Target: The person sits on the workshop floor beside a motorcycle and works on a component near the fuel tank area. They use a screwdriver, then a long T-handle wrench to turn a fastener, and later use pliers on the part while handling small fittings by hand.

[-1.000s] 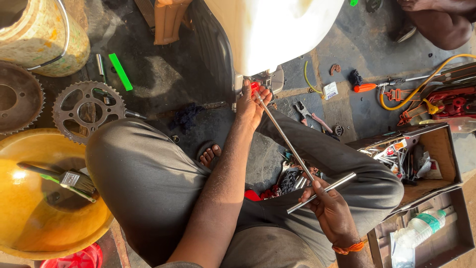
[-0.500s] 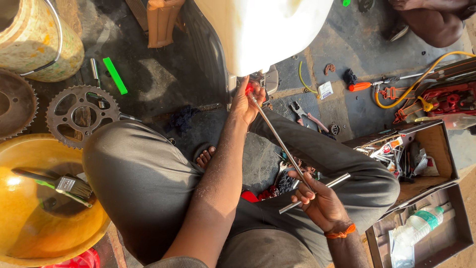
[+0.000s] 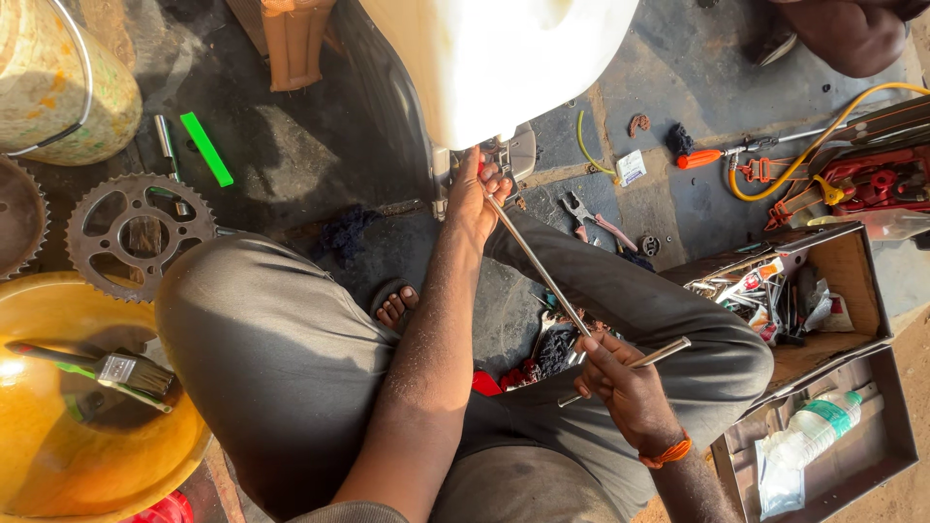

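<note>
Your left hand stays pressed to the far tip of the T-handle wrench, fingers pinching the shaft where it meets the fitting under the white body panel at upper centre. Your right hand, lower right of centre, has shifted along the crossbar, fingers curled shut around it. The bar sits at a slightly changed angle from a moment ago, which suggests you are turning the wrench. A sprocket lies at left.

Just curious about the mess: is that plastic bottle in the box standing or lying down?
Lying down: the plastic bottle rests on its side in the box.
</note>
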Motion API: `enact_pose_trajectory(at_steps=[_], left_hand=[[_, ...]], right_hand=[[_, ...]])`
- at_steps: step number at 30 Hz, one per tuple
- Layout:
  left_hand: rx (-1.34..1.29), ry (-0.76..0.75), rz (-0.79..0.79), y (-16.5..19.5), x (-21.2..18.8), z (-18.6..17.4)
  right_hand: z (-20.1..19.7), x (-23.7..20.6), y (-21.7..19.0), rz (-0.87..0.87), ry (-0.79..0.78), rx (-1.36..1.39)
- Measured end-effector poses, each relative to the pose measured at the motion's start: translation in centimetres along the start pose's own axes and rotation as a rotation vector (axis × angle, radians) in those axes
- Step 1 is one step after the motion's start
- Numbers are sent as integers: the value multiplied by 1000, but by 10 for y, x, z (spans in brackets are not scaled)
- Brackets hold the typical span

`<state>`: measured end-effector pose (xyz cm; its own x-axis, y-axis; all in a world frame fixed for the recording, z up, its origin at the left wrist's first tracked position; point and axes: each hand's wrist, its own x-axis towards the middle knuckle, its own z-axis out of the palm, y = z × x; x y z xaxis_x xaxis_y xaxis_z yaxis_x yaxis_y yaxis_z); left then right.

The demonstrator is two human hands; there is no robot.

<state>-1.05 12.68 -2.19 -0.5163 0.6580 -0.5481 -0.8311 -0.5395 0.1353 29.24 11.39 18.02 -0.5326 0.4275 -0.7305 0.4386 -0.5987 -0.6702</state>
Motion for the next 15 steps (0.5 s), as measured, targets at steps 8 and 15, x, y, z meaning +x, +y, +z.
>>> enact_pose_trajectory(at_steps=[8, 15], left_hand=[[114, 93, -16, -1, 3, 2], [38, 252, -124, -4, -52, 33]], right_hand=[[32, -18, 10, -578, 378, -1520], [39, -30, -8, -723, 436, -1582]])
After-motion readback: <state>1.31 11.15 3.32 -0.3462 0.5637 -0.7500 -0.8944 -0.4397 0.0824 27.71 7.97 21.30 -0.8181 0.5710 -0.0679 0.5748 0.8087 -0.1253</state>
